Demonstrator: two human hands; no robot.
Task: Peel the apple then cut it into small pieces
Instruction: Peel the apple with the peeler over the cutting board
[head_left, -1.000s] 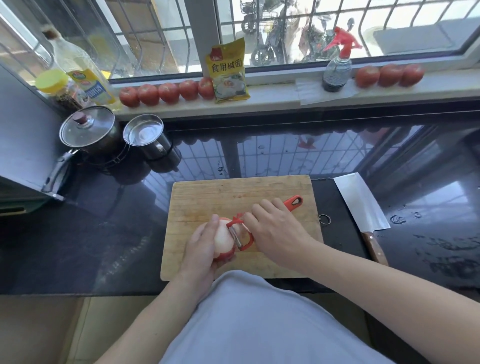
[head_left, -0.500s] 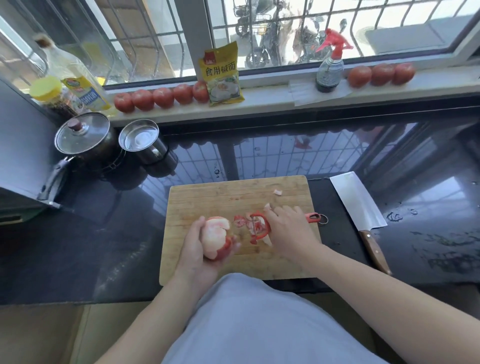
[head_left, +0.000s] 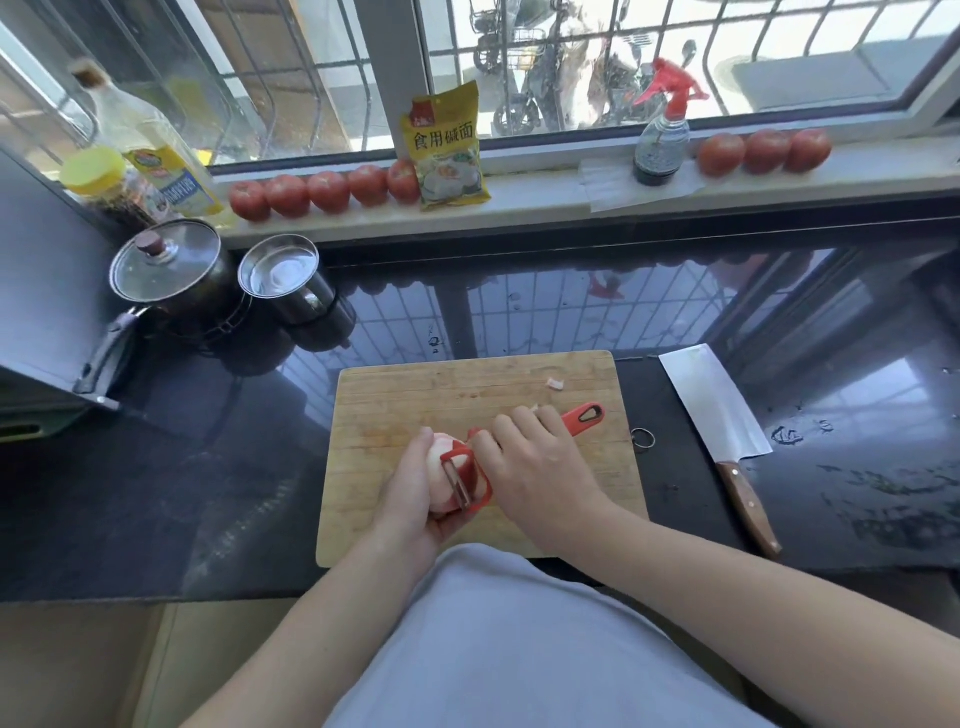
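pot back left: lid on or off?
On. The glass lid, knob up, sits on the pot. The steel cup beside it has no lid.

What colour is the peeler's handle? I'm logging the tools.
Red, seen in the head view: the peeler in the right hand.

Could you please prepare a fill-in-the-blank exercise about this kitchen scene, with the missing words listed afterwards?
1. The left hand holds the ____ above the cutting board.
2. The right hand grips a red ____ against the fruit.
3. The cleaver lies on the counter to the ____ of the board.
4. Beside the spray bottle on the sill sit ____ tomatoes.

Missing words: apple; peeler; right; three
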